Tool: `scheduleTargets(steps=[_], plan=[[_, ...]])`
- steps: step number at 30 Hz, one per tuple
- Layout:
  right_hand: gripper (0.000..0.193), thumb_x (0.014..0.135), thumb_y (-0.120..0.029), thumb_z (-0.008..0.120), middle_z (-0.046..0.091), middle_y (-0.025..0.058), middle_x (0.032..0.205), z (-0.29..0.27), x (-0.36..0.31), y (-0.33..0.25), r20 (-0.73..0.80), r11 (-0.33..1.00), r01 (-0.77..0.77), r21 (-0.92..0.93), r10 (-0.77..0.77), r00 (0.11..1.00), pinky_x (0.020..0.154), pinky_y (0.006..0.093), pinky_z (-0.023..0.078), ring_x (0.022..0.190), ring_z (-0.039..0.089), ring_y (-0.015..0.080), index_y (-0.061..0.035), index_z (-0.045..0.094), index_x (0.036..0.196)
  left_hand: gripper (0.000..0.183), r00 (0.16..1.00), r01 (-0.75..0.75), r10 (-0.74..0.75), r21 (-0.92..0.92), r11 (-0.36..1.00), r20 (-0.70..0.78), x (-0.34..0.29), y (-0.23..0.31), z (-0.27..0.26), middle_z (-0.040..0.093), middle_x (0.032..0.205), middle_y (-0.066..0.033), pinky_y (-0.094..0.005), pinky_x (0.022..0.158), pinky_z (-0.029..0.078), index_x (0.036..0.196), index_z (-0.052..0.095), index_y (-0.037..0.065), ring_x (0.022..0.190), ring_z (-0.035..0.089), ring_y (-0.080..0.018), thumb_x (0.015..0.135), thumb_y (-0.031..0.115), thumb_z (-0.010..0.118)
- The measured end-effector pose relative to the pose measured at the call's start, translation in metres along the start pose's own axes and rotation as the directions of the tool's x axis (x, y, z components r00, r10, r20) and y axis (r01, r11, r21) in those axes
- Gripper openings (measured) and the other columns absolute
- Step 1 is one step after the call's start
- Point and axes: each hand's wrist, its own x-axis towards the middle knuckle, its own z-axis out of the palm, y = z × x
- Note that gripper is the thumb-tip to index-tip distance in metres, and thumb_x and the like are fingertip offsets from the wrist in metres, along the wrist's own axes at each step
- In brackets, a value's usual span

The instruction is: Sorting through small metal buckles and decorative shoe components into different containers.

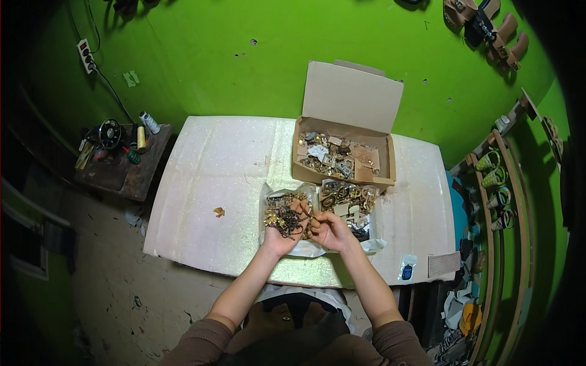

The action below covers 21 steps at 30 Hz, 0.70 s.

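Near the table's front edge my left hand [282, 243] lies palm up over a plastic-lined tray [264, 194], cupping a tangle of dark beaded trim [292, 219]. Gold and brown small pieces show in the tray around it. My right hand [330, 232] is beside it, its fingers pinched together close to the left fingertips; what they hold is too small to make out. Just right of that tray stands a second lined tray [379, 230], filled with metal buckles [348, 194], pale flat pieces and dark bits. My right wrist passes over its front part.
Behind the trays is an open cardboard box [345, 177] of mixed hardware, lid raised. A small gold piece [218, 212] lies on the table [201, 165] at left. A bagged watch-like item [407, 269] and flat card [444, 265] lie front right. A sandal rack [500, 244] stands at right, a small machine table [125, 174] at left.
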Motion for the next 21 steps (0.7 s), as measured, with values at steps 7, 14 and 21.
scheduleTargets(steps=[7, 14, 21], plan=[[0.008, 0.085, -0.013, 0.051, 0.055, 0.0037, 0.069, -0.005, -0.011, -0.009, -0.181, 0.838, 0.149, -0.524, -0.281, 0.942, 0.058, 0.0201, 0.044, 0.063, 0.054, 0.0091, -0.0054, 0.050, 0.087, 0.034, 0.985, -0.108, 0.102, -0.042, 0.993, -0.139, 0.001, -0.021, -0.005, 0.050, 0.116, -0.0099, -0.0324, 0.095, 0.036, 0.113, 0.049, 0.003, 0.109, 0.046, -0.0211, 0.088, 0.023, 0.036], [0.015, 0.083, -0.015, 0.056, 0.055, -0.0011, 0.075, -0.027, -0.027, -0.024, -0.024, 0.348, 0.197, -0.916, -0.540, 0.841, 0.061, 0.0172, 0.039, 0.068, 0.048, 0.0041, -0.0017, 0.055, 0.090, 0.038, 0.969, -0.167, 0.162, -0.011, 0.986, -0.186, 0.008, -0.042, -0.008, 0.048, 0.119, -0.0083, -0.0318, 0.098, 0.031, 0.116, 0.047, 0.003, 0.113, 0.043, -0.0194, 0.088, 0.026, 0.035], [0.015, 0.078, -0.016, 0.057, 0.061, 0.0073, 0.070, -0.049, -0.062, -0.082, -0.051, 0.053, -0.023, -0.998, -0.621, 0.782, 0.058, 0.0270, 0.044, 0.064, 0.056, 0.0165, -0.0027, 0.060, 0.084, 0.042, 0.955, -0.255, 0.244, -0.050, 0.966, -0.167, 0.013, -0.063, 0.012, 0.042, 0.127, -0.0071, -0.0334, 0.099, 0.029, 0.124, 0.038, 0.003, 0.119, 0.037, -0.0202, 0.088, 0.024, 0.030]])
